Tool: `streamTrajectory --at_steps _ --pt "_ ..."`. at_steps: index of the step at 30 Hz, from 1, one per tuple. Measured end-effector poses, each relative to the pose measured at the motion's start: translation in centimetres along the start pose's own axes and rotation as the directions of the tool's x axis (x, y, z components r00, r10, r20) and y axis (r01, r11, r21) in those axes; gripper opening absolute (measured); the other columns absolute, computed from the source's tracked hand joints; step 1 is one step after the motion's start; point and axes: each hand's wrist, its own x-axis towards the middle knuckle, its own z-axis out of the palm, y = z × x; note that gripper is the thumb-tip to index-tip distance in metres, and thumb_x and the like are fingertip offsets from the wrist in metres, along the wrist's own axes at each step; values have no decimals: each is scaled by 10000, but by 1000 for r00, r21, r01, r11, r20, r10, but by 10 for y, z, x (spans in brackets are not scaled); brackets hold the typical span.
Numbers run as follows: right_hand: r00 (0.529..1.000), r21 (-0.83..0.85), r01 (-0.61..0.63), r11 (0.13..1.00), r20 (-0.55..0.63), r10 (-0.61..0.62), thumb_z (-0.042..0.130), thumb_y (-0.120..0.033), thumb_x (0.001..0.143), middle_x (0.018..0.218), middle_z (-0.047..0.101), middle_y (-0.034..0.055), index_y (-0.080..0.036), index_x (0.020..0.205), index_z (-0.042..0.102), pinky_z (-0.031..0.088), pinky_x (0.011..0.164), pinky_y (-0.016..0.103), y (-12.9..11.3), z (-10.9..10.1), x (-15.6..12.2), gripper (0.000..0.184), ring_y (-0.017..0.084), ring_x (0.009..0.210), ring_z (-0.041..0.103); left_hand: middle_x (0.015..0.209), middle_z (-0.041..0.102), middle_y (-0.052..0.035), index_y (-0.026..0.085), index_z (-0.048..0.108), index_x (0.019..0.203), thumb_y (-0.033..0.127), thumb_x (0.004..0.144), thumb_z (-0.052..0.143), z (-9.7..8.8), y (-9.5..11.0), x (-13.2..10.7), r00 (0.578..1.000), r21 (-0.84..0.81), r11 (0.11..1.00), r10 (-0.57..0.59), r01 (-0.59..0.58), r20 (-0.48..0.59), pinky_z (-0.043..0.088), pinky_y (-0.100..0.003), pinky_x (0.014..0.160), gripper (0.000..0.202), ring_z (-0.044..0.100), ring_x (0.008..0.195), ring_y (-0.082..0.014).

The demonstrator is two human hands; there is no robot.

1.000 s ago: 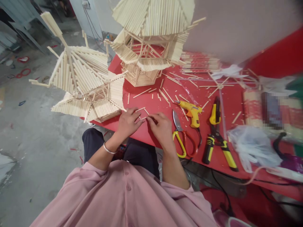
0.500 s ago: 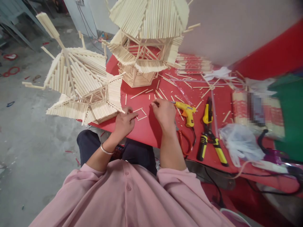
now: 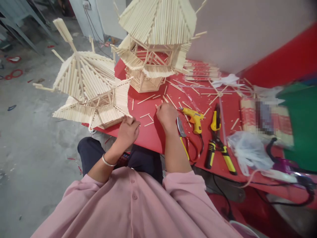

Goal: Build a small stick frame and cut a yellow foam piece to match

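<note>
My left hand [image 3: 128, 133] is closed at the table's front edge, fingers curled. A tiny pale tip shows by its fingertips, but I cannot make out what it holds. Just right of it lie several short wooden sticks [image 3: 149, 124], set out as part of a small outline. My right hand [image 3: 167, 115] is also closed, thumb and fingers together, beside small upright-looking stick pieces; what is in the fingers is hidden. A smaller stick-built pavilion model [image 3: 95, 77] stands left of my hands, and a taller tiered model [image 3: 158, 23] stands behind.
Right of my right hand lie scissors [image 3: 181, 127], a yellow glue gun [image 3: 195, 119] and yellow-black cutters [image 3: 218, 142]. Further right are a plastic bag [image 3: 249, 150] and packed sticks [image 3: 283, 120]. Loose sticks are scattered over the red table [image 3: 148, 140]. Cables hang below its edge.
My left hand has drawn back a little from the stick outline, its fingers now more curled. My right hand has shifted slightly left, uncovering the scissors. The view has moved slightly.
</note>
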Motion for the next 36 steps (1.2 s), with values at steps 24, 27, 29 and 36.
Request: streamTrajectory --at_steps 24,27,29,36 --pt "997 39 -30 999 -68 32 502 -299 951 1102 723 176 -169 1107 745 481 844 402 10 -22 9 317 304 1025 664 1106 608 -142 138 652 1128 231 1017 312 24 6 35 957 -97 965 -255 243 -142 480 -319 766 370 595 896 -209" --pt "997 15 -43 999 -63 44 552 -326 931 1136 709 215 -125 1142 727 488 872 431 4 -13 31 340 331 1062 662 1130 607 -148 145 657 1159 243 1016 348 21 4 24 967 -110 975 -206 191 -151 488 -318 795 354 595 943 -206" --pt "998 -11 -51 999 -48 50 550 -283 924 1153 700 243 -81 1168 712 488 884 436 0 -7 40 355 344 1085 660 1108 612 -127 163 674 1145 249 1011 386 20 4 19 973 -100 981 -178 165 -149 484 -290 770 329 598 929 -188" --pt "1000 100 13 995 -12 -12 502 -266 904 1063 745 198 -115 1042 752 484 824 383 5 -15 20 322 307 991 680 1010 624 -67 240 732 1039 206 975 474 16 6 17 998 -35 997 -65 64 -19 385 -239 577 268 583 773 -149"
